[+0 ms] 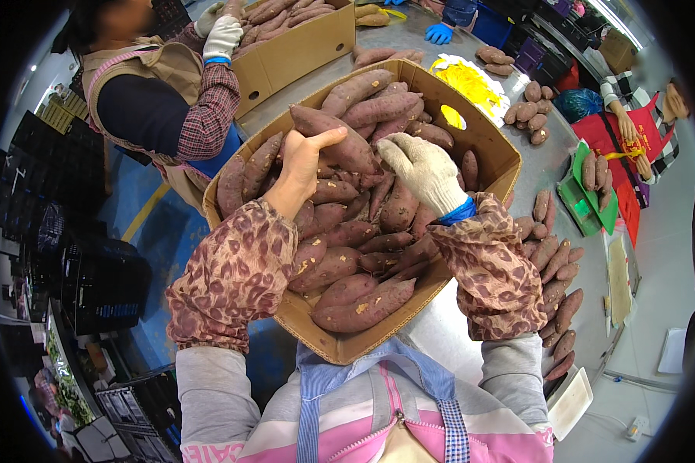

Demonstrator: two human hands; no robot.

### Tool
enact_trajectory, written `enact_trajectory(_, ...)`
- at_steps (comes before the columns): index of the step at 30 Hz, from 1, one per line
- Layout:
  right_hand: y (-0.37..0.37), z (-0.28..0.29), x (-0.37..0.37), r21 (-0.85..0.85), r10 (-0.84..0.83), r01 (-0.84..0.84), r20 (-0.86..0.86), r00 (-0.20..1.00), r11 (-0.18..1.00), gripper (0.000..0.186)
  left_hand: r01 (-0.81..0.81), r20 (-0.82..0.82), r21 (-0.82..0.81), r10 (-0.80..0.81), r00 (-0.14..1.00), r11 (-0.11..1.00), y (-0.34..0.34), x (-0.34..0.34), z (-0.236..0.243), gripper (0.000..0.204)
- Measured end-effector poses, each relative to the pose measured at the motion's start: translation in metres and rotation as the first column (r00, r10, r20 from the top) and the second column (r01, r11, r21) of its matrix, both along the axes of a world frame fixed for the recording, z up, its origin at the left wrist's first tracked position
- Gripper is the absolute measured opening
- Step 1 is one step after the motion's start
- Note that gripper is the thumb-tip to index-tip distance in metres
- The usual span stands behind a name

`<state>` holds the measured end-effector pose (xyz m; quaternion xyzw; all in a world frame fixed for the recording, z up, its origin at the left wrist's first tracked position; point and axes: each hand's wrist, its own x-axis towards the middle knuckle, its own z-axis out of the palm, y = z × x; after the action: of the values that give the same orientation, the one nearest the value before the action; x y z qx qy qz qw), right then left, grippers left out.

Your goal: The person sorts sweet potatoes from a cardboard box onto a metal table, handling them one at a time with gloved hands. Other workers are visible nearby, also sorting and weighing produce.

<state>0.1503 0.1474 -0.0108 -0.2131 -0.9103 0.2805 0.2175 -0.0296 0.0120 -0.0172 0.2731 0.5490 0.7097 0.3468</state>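
Observation:
A cardboard box (510,166) full of reddish-purple sweet potatoes (363,305) stands in front of me. My bare left hand (301,170) is closed round one large sweet potato (336,143), its thumb lying along the top. This sweet potato is held over the heap, tilted with its tip toward the right. My right hand (421,170), in a white knit glove, has its fingers bent and pinched at that tip. Its fingertips are partly hidden by the glove's bulk. Several of the sweet potatoes in the box show pale, scuffed patches.
More sweet potatoes (556,289) lie in rows on the metal table (440,324) to the right. Beyond the box are yellow ties (467,81) and a second filled box (301,58), where a gloved co-worker (154,100) stands. A green scale (583,189) and another person's hands (633,139) are at the right.

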Motion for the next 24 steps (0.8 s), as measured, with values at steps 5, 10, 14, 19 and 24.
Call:
enact_trajectory(5,-0.004,0.006,-0.001,-0.038,0.076,-0.072,0.142,0.987,0.997,0.057,0.025,0.105,0.071,-0.032,0.994,0.997,0.000,0.002,0.005,0.038)
enact_trajectory(10,0.000,-0.008,-0.005,-0.443,0.295,-0.224,0.097,0.950,0.868,0.064,0.158,-0.138,0.191,-0.133,0.981,0.969,0.000,0.005,0.004,0.058)
enact_trajectory(14,0.000,-0.009,-0.008,-0.444,0.205,-0.162,0.050,0.978,0.881,0.062,0.216,-0.215,0.228,-0.167,0.962,0.950,0.001,0.006,0.005,0.061)
enact_trajectory(19,-0.005,0.001,-0.006,-0.019,-0.041,0.044,0.122,0.992,0.999,0.070,0.071,-0.050,0.079,-0.067,0.997,0.994,0.008,0.008,0.004,0.065)
enact_trajectory(24,0.006,-0.019,-0.006,0.155,0.019,-0.048,0.181,0.983,0.987,0.058,-0.076,-0.134,-0.044,0.070,0.989,0.996,0.007,0.004,-0.001,0.065)
